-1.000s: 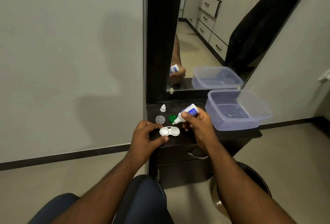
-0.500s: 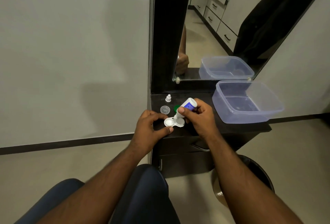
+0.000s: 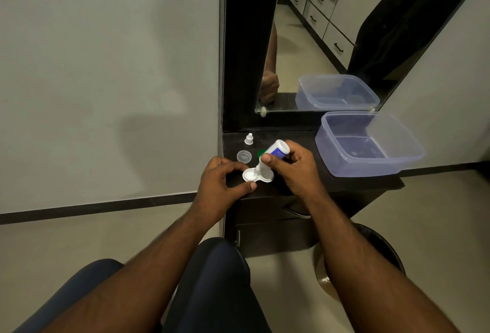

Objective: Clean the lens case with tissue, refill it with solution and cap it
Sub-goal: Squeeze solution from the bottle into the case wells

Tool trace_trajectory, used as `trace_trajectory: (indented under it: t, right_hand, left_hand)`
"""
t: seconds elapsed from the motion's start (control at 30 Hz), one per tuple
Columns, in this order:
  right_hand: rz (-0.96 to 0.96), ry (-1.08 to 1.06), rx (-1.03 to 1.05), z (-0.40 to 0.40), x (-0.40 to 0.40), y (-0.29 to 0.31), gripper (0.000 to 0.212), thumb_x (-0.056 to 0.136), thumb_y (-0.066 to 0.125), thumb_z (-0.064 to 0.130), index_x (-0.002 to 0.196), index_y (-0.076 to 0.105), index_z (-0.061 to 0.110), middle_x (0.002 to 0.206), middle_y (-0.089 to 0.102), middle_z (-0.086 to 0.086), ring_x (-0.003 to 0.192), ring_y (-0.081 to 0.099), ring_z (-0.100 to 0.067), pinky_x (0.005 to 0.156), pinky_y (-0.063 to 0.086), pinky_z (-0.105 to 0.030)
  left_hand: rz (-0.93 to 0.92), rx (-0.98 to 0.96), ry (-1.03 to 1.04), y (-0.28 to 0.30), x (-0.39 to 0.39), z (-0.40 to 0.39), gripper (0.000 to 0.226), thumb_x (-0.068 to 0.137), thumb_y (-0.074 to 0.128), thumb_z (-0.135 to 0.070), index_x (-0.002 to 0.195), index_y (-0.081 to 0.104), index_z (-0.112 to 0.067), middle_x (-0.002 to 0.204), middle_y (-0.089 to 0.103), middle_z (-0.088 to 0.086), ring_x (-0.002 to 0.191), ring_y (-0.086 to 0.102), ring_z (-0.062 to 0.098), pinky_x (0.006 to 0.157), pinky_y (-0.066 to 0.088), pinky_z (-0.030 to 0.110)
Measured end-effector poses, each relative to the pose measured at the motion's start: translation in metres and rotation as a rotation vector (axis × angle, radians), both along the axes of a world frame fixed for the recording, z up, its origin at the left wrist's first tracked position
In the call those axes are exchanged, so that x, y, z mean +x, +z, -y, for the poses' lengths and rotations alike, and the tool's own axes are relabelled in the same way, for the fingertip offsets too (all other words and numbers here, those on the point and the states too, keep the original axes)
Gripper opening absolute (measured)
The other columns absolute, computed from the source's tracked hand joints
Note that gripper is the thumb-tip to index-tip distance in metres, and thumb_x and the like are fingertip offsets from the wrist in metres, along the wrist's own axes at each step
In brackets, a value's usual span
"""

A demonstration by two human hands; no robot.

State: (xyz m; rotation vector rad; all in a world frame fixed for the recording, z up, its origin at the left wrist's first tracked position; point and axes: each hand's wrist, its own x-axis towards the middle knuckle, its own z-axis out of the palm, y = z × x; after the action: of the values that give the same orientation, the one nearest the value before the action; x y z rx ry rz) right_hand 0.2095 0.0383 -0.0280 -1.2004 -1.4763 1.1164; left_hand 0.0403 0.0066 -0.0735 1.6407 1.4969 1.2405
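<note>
Lens case (image 3: pixel 257 175) lies flat on the dark tabletop (image 3: pixel 299 186), both wells open and facing up so solution can drop straight in. I hold the solution bottle (image 3: pixel 273 156) in my right hand (image 3: pixel 294 170), fingers curled round its body, tipped nozzle-down over the case's left well; I judge the refill is under way, right well not yet done as far as I can tell. My left hand (image 3: pixel 220 181) brackets the case's left end, thumb and forefinger arched round it, probably to keep the light case from sliding; actual contact is unclear. Just behind the case: clear cap (image 3: pixel 244 157), green cap (image 3: pixel 262 152) partly hidden by the bottle, then the bottle's small white cap (image 3: pixel 249 139), parked within reach. Right of the case, well apart, a plastic container (image 3: pixel 371 144).
</note>
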Motion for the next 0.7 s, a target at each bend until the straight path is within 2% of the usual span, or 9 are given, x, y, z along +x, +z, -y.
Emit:
trace_trajectory:
  t: [0.53, 0.7]
  right_hand:
    - [0.015, -0.014, -0.002, 0.0001, 0.0003, 0.0014, 0.012, 0.078, 0.073, 0.016, 0.084, 0.064, 0.02, 0.083, 0.068, 0.003, 0.076, 0.066, -0.003, 0.066, 0.053, -0.015]
    - [-0.13, -0.062, 0.003, 0.0011, 0.0008, 0.006, 0.008, 0.079, 0.071, 0.007, 0.082, 0.064, 0.011, 0.075, 0.067, -0.001, 0.058, 0.061, 0.003, 0.054, 0.046, -0.01]
  left_hand:
    - [-0.012, -0.001, -0.002, 0.0013, 0.0003, -0.0003, 0.035, 0.068, 0.083, -0.021, 0.101, 0.071, -0.02, 0.09, 0.05, -0.007, 0.088, 0.049, -0.001, 0.069, 0.035, 0.001]
    - [-0.009, -0.001, -0.012, 0.0019, -0.0001, 0.0001, 0.034, 0.069, 0.083, -0.022, 0.101, 0.072, -0.019, 0.091, 0.05, -0.01, 0.09, 0.049, 0.001, 0.069, 0.035, 0.001]
